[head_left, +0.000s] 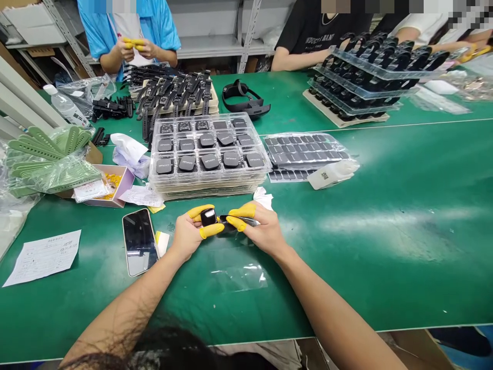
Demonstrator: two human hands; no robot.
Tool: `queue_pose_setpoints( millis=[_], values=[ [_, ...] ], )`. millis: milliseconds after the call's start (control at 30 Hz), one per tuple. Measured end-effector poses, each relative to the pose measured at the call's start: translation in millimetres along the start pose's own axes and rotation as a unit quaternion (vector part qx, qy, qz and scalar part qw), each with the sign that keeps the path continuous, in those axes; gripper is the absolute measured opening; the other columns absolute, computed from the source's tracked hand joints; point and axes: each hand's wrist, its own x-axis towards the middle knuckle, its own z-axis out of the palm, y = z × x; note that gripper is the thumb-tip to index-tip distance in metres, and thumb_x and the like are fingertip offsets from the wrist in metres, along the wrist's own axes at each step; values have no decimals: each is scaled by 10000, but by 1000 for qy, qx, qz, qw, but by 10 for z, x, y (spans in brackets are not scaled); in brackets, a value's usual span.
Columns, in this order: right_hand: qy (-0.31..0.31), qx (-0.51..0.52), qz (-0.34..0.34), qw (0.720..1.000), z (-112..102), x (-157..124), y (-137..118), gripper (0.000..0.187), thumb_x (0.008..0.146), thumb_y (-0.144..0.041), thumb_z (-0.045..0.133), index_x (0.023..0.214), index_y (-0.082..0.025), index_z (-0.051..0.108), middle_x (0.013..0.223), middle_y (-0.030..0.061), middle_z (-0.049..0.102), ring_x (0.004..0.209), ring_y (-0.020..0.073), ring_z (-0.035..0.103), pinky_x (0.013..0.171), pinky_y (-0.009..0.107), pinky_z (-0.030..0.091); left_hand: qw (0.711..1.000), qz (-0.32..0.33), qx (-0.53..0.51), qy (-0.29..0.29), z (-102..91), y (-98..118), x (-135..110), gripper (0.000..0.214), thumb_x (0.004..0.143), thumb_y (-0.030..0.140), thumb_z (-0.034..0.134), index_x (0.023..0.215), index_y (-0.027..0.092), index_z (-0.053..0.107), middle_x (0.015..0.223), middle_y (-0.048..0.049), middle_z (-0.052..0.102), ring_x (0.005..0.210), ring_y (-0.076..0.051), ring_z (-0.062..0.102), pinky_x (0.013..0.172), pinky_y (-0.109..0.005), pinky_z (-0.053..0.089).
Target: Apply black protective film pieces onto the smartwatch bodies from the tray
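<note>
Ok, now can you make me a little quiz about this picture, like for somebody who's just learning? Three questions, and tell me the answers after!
1. Which of the camera wearer's hands holds the shiny black square piece?
2. Count them: how many rows, front to back, does the top clear tray have?
3. True or false: the phone lies on top of that tray.

Key:
1. The left hand.
2. Three.
3. False; it lies on the green table.
</note>
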Motion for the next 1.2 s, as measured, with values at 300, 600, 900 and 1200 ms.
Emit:
queue_pose_setpoints(
  millis=[300, 600, 900, 1200],
  values=[
    [-19, -38, 25, 999, -46, -66, 52, 119, 942, -404, 788, 929, -355, 895, 862, 22, 867, 759, 250, 788, 796, 459, 673, 1000, 11, 17, 6, 39, -32, -41, 777, 359, 226, 1119, 1085, 155, 848, 993, -84, 879, 943, -275, 845, 976, -426, 687],
    [88, 275, 137, 948, -316, 101, -87, 290, 742, -576, 991, 745, -351, 808, 1005, 11, 820, 896, 208, 742, 879, 429, 648, 999, 34, 28, 25, -4, -63, 27, 725, 496, 344, 1093, 1147, 151, 837, 985, -99, 881, 924, -268, 848, 965, -430, 688],
    [-23, 237, 408, 881, 49, -25, -362, 522, 560, -543, 1055, 889, -221, 809, 852, 53, 814, 806, 220, 757, 751, 366, 646, 953, 112, 278, -51, 28, -154, -103, 564, 675, 278, 977, 1225, 217, 863, 1105, -59, 894, 979, -274, 857, 971, -397, 699],
    [-18, 232, 422, 876, 177, -86, -295, 531, 515, -570, 1064, 798, -234, 766, 802, 43, 797, 743, 210, 742, 707, 352, 659, 940, 127, 313, -39, 45, -125, -121, 518, 680, 306, 975, 1188, 251, 891, 1018, -37, 893, 853, -256, 823, 835, -361, 682]
  ],
)
